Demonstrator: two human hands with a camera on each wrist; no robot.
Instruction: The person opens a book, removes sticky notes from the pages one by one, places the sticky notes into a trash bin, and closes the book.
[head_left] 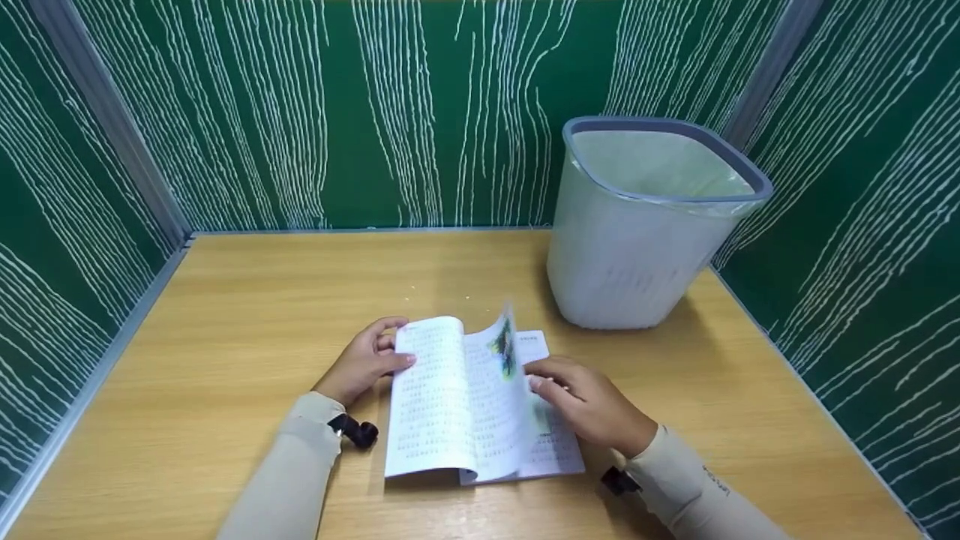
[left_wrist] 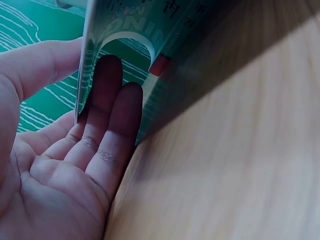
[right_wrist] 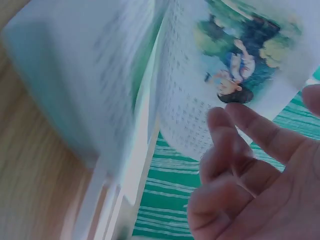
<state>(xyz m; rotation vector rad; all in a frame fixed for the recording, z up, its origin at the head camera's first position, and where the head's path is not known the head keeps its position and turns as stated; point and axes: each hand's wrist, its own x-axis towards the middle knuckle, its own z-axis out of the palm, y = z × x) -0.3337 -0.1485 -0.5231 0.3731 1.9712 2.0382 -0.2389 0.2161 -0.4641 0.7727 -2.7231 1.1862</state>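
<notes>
An open book [head_left: 431, 390] with printed text lies on the table, its left part bent up along the outer edge. My left hand [head_left: 367, 361] holds that left edge, thumb on the printed side. In the left wrist view, the fingers of my left hand [left_wrist: 75, 155] reach behind the curved, shaded cover [left_wrist: 175, 30]. One page [head_left: 504, 405] stands raised near the middle of the book. My right hand [head_left: 589, 397] is at its right side, and in the right wrist view its fingertips [right_wrist: 218, 117] meet the page below a coloured illustration [right_wrist: 240, 65].
A pale bin [head_left: 626, 255] with a grey rim and a liner stands at the back right of the wooden table [head_left: 247, 300]. Green panels [head_left: 262, 120] with white wavy lines enclose the back and sides. A few small white specks [head_left: 467, 298] lie beyond the book.
</notes>
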